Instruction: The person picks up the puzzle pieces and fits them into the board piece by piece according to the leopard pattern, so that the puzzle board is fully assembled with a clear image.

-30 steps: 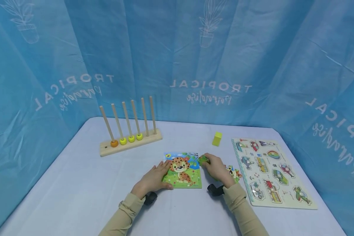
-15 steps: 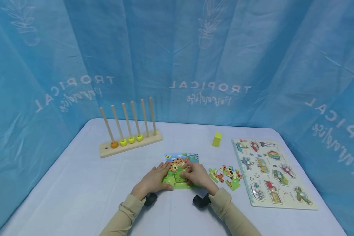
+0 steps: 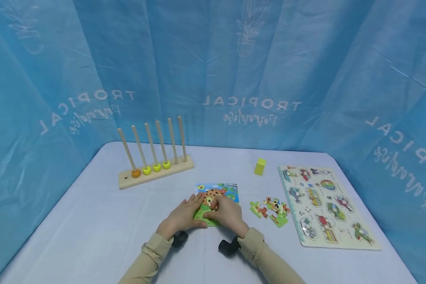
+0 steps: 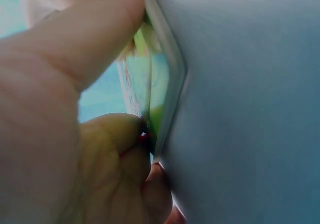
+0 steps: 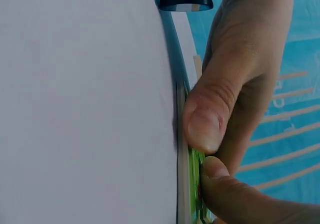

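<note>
A square jigsaw board [image 3: 233,192] with a leopard picture lies before me, its green near part largely covered by my hands. My left hand [image 3: 182,216] holds it at the left side, thumb by the near edge and fingertips on the picture. Over the board's near part, my right hand [image 3: 228,213] has its fingers bent around a green jigsaw piece, mostly hidden beneath them. In the right wrist view, the right thumb [image 5: 204,126] presses at the green surface, close to a left-hand digit. Several loose jigsaw pieces [image 3: 278,219] lie right of the board.
Farther left stands a wooden peg stand [image 3: 156,173] with one orange and several yellow beads. A yellow block [image 3: 260,167] is beyond the loose pieces. A vehicle peg puzzle [image 3: 337,232] lies at the right. Blue cloth [image 3: 213,71] hangs behind the white table [image 3: 103,228].
My right hand has carried the green piece leftward from beside the loose pieces onto the board, then lowered it at the near part. My left hand stays on the board.
</note>
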`<state>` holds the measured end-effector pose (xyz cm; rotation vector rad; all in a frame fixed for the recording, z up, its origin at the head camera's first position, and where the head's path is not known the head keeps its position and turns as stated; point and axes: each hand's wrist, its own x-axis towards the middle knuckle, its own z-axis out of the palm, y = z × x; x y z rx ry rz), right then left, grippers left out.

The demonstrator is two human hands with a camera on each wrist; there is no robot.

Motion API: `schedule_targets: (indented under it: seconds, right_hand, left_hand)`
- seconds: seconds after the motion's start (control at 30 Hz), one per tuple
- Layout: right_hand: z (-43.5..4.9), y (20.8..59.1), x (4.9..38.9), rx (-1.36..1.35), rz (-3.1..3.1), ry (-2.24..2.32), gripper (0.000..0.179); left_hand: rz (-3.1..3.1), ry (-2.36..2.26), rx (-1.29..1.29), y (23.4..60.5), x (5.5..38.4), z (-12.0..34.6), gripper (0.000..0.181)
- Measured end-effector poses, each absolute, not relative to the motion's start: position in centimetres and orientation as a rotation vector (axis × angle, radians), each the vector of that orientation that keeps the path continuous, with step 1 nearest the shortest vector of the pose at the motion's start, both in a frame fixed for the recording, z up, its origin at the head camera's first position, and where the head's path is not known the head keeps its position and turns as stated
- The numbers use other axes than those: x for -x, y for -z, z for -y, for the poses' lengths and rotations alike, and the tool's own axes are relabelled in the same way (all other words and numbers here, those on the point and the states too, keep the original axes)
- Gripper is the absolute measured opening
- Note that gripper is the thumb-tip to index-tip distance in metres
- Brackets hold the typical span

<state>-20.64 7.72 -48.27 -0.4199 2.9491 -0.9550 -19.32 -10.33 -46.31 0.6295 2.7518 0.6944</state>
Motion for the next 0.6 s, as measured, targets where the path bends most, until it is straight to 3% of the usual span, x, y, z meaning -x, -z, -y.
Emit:
schedule_targets:
  seconds: [0.27, 0.47, 0.6]
  right_hand:
    - [-8.0, 47.9, 21.0, 0.502, -2.873, 0.997, 0.031]
    - [-11.8, 47.3, 22.2, 0.596, -2.631, 1.215, 0.021]
    - [-15.0, 47.1, 22.5, 0.468, -2.729, 1.235, 0.017]
  left_hand:
    - [-2.746, -0.712, -0.642, 46.2, 19.4, 10.3, 0.095]
    - [-2.752, -0.701, -0.628, 46.3, 19.5, 10.2, 0.096]
    - [-2.746, -0.697, -0.617, 46.2, 19.3, 10.3, 0.097]
